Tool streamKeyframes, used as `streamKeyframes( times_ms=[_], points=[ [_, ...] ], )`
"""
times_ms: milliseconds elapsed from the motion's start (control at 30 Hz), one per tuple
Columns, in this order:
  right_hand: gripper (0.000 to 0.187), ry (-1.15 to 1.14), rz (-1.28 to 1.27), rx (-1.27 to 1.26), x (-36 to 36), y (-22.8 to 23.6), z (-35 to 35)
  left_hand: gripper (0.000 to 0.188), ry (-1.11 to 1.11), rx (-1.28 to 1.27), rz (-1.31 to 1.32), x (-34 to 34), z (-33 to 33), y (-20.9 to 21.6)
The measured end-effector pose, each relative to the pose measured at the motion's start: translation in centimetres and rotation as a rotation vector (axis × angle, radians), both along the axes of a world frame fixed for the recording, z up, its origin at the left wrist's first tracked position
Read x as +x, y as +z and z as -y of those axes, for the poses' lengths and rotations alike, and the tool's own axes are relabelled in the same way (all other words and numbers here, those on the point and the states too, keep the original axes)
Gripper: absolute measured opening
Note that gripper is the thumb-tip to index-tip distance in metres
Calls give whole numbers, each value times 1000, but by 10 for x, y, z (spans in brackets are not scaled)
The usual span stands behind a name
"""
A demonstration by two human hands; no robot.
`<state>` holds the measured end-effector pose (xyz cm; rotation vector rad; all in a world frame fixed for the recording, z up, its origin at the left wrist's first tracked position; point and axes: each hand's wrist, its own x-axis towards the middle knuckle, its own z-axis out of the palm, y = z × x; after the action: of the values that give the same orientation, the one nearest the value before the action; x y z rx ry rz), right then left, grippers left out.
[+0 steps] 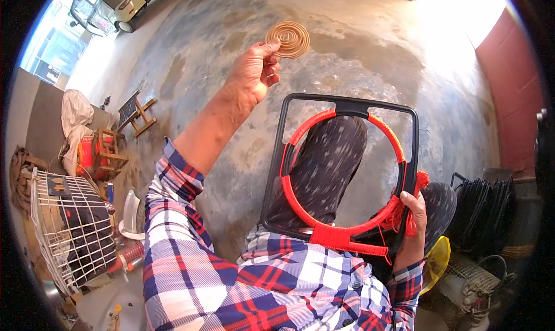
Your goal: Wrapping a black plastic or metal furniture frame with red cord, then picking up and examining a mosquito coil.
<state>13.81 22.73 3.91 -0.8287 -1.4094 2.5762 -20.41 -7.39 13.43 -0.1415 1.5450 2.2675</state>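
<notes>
Held out at arm's length, a flat tan spiral disc (293, 40) is pinched at its edge by my left hand (254, 71). A black squarish frame (278, 157) with a round inner ring lies tilted over my lap, its lower edge by my shirt. Red cord (330, 238) wraps much of the ring, with black stretches between, and forms a wide band at the bottom. My right hand (414, 211) grips the frame's right side, thumb on the front. A bunch of red cord (422, 180) sits at that hand, partly hidden by the fingers and frame.
Left of me stand a white wire basket (75, 227), a wooden stool (110, 152) and a low slatted seat (136, 114). At right are several stacked black frames (483, 209) and a yellow rounded object (437, 264). A vehicle (133, 4) is parked at the far left.
</notes>
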Motion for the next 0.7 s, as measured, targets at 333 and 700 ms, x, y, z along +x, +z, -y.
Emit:
streamKeyframes(
  times_ms=[333,700],
  points=[
    [36,-2,1,5,1,-8,-3,16,32,20,-9,3,8,-3],
    [30,-19,7,19,0,-6,-1,19,150,-68,-168,10,31,0]
  ],
)
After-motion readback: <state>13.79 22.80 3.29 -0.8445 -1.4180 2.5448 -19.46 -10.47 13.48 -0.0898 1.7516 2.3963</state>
